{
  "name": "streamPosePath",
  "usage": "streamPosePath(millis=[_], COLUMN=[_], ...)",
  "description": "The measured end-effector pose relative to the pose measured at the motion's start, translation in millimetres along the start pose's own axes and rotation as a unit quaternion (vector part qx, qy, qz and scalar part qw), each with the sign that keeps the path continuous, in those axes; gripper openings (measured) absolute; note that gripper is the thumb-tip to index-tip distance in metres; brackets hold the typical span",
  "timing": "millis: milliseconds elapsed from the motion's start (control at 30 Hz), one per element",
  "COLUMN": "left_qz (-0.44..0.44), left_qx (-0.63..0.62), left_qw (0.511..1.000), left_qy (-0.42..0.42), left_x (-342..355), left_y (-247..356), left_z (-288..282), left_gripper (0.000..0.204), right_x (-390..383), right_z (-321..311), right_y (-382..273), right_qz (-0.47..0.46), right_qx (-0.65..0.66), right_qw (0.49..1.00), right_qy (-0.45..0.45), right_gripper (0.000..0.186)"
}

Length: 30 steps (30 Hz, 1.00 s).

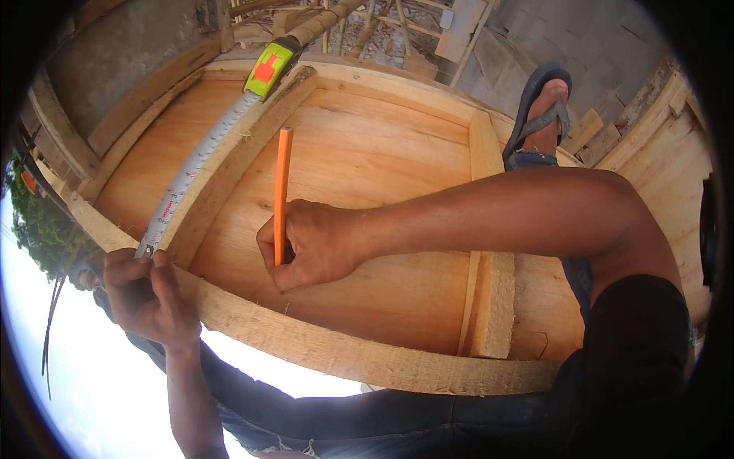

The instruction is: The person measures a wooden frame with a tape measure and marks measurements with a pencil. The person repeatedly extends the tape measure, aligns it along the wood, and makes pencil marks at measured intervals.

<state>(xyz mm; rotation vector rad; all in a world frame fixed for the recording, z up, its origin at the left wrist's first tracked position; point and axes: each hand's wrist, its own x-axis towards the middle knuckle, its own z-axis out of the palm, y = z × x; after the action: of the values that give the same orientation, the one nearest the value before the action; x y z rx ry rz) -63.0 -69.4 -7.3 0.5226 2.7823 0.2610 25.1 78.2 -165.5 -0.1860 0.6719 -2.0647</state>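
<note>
A tape measure (269,69) with a yellow-green and orange case rests at the far side of a wooden frame panel. Its silver blade (186,177) stretches toward me alongside a wooden crosspiece (237,157). At the near beam (306,334), my left hand (151,294) pinches the blade's hooked end between thumb and fingers. My right hand (317,243) is closed around an orange carpenter's pencil (282,180), held upright over the plywood sheet (367,164). That hand is to the right of the crosspiece, and the pencil's lower end is hidden by the fingers.
A second crosspiece (486,252) runs across the panel at right. My foot in a dark flip-flop (547,115) is beside the far right edge. Bamboo poles (321,24) and a grey block wall (604,46) stand beyond. Thin dark rods (53,325) show at left.
</note>
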Motion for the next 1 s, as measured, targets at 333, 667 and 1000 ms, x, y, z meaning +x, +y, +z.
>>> streamPosePath(millis=[333, 667, 1000], left_qz=[0.012, 0.028, 0.005], left_qx=[-0.029, 0.018, -0.009], left_qw=[0.999, 0.999, 1.000], left_qy=[0.014, 0.010, 0.009], left_x=[1, 0, 0], left_y=[-3, -4, -4], left_z=[3, -1, 2], left_gripper=[0.015, 0.013, 0.014], right_x=[1, 15, 11], right_z=[-6, -70, -69], right_y=[3, 56, 56], right_qz=[0.001, 0.057, 0.068], right_qx=[0.042, 0.051, 0.060], right_qw=[0.999, 0.993, 0.992], right_qy=[-0.020, 0.089, 0.088], right_gripper=[0.013, 0.010, 0.010])
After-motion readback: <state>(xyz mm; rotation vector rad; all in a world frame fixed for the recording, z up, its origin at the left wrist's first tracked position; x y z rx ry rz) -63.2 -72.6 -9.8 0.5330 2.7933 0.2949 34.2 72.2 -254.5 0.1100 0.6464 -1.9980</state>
